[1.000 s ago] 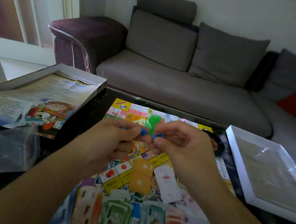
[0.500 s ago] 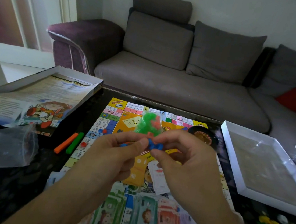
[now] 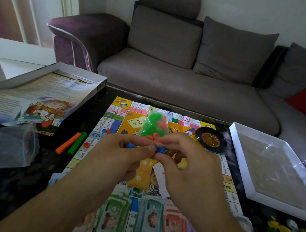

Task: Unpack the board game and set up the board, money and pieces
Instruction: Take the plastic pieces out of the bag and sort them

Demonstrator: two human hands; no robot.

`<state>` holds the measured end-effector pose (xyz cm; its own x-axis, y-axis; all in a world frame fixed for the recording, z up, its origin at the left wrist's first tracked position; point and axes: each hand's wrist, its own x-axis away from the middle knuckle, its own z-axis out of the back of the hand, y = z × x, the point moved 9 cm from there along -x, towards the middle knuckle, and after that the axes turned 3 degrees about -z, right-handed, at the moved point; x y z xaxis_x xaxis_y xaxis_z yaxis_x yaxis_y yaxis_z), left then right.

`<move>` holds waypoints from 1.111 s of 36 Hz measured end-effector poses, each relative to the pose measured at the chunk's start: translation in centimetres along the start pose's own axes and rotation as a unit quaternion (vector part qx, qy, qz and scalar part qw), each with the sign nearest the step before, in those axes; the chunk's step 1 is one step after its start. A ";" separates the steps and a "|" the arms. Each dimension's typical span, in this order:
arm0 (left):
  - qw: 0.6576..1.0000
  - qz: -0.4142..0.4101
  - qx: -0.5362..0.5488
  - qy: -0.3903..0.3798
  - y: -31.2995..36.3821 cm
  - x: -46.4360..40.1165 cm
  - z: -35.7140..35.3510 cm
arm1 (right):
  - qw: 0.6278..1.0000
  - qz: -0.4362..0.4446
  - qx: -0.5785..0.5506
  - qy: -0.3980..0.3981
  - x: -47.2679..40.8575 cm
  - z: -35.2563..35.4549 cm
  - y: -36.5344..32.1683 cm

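A small bag of green and red pieces is pinched above the board's middle by the left hand and right hand; tearing it gently should prevent spills. Two sticks, one orange, one green, are counted left of the board, and one roulette wheel at its far right.

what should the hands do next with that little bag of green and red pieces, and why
Probably pull the small bag open and tip the pieces onto the board. Both the left hand and right hand pinch its lower end above the board, and the pieces are still sealed inside.
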<state>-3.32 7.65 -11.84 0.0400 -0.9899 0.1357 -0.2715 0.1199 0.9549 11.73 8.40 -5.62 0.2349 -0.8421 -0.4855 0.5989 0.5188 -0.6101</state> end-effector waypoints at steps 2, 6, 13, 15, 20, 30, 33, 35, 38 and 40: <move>1.000 0.007 0.014 -0.001 -0.1 0.0 0.1 | 1.000 -0.014 -0.022 -0.005 -0.1 0.0 0.2; 1.000 0.003 0.011 -0.002 0.1 -0.1 0.2 | 0.999 -0.019 -0.023 -0.019 -0.1 -0.3 0.5; 1.000 -0.015 -0.014 -0.013 0.5 0.0 0.3 | 0.997 0.056 0.021 -0.041 -0.2 -0.3 -0.8; 0.999 -0.019 -0.019 -0.019 0.6 0.1 0.2 | 0.994 0.091 0.046 -0.041 0.0 -0.5 -1.2; 0.999 -0.018 -0.013 -0.024 0.6 0.2 0.0 | 0.984 0.149 0.100 -0.012 0.5 -0.6 -2.1; 0.997 0.025 0.057 -0.043 0.0 0.6 -1.0 | 0.990 0.125 0.042 0.041 0.0 0.8 -1.6; 0.997 0.033 0.069 -0.033 -0.4 0.6 -0.9 | 0.995 0.091 0.007 0.034 -0.1 0.9 -1.2; 0.996 0.034 0.079 -0.029 -0.6 0.5 -0.9 | 0.998 0.056 -0.018 0.029 -0.2 1.0 -0.6; 0.995 0.036 0.092 -0.024 -0.6 0.5 -0.8 | 0.995 -0.022 -0.099 0.010 -0.5 0.9 0.6; 0.994 0.037 0.098 -0.025 -0.5 0.6 -0.9 | 0.987 -0.050 -0.155 -0.005 -0.6 0.7 0.8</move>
<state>-2.32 7.08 -11.98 -0.0342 -0.9821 0.1851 -0.4537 0.1803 0.8727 12.66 9.24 -5.37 0.1947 -0.8922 -0.4076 0.3571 0.4515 -0.8177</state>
